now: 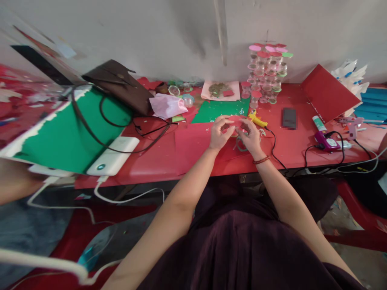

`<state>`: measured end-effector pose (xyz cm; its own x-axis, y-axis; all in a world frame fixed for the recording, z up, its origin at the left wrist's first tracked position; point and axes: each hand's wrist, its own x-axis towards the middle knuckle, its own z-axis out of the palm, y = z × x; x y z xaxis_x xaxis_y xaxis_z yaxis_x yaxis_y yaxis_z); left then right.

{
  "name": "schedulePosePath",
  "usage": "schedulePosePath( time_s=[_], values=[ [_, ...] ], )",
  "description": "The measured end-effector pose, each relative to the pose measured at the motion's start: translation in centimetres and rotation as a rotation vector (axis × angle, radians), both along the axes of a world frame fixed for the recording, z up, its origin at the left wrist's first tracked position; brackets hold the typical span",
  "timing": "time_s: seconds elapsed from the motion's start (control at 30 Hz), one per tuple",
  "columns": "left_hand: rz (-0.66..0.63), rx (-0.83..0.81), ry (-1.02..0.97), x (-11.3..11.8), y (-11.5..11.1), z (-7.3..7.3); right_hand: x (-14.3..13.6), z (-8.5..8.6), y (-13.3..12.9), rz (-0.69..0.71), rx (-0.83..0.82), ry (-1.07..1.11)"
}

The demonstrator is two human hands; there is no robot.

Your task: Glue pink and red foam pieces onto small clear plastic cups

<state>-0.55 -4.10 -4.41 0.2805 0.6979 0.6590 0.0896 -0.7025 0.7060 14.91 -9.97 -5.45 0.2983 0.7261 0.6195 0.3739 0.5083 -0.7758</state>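
Note:
Between both hands, over the red table (151, 161), is a small piece of red paper (237, 119). My left hand (221, 132) pinches its left side with curled fingers. On the other side my right hand (249, 135), with a beaded bracelet at the wrist, grips it too. Scissors (241, 145) lie partly hidden beneath the right hand. A yellow glue gun (257, 119) rests just beyond that hand, its black cord running right. Under and left of my hands lies a red paper sheet (193, 143), with a green sheet (222, 111) behind it.
A brown bag (121, 86), green board (72, 133) and white power bank (115, 157) are at left. Several stacked clear cups with coloured discs (267, 72) stand at the back. A dark phone-like object (289, 118), red folder (331, 92) and purple power strip (326, 141) lie right.

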Motion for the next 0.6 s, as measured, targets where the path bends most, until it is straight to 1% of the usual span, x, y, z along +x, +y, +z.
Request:
schedulePosePath(
  time_s=[0.1,0.17,0.27,0.4,0.53,0.6],
  values=[
    [-0.042,-0.014,-0.012,0.0,-0.2,0.1,0.1,-0.3,0.2,-0.006,-0.022,-0.01],
    [-0.032,-0.014,0.014,-0.1,-0.3,0.5,0.3,-0.4,0.2,-0.014,-0.035,-0.016],
    [0.012,0.064,0.087,-0.4,-0.5,1.6,0.4,-0.6,0.1,-0.019,-0.008,-0.014],
    [-0.003,0.2,0.155,-0.3,-0.6,3.3,0.5,-0.5,0.2,-0.035,0.002,0.003],
    [0.064,0.207,0.125,1.3,0.0,4.4,1.0,0.6,1.3,-0.042,0.011,0.005],
    [0.111,0.173,0.101,2.6,0.5,4.7,1.5,1.2,2.3,-0.038,-0.009,-0.076]
  ],
)
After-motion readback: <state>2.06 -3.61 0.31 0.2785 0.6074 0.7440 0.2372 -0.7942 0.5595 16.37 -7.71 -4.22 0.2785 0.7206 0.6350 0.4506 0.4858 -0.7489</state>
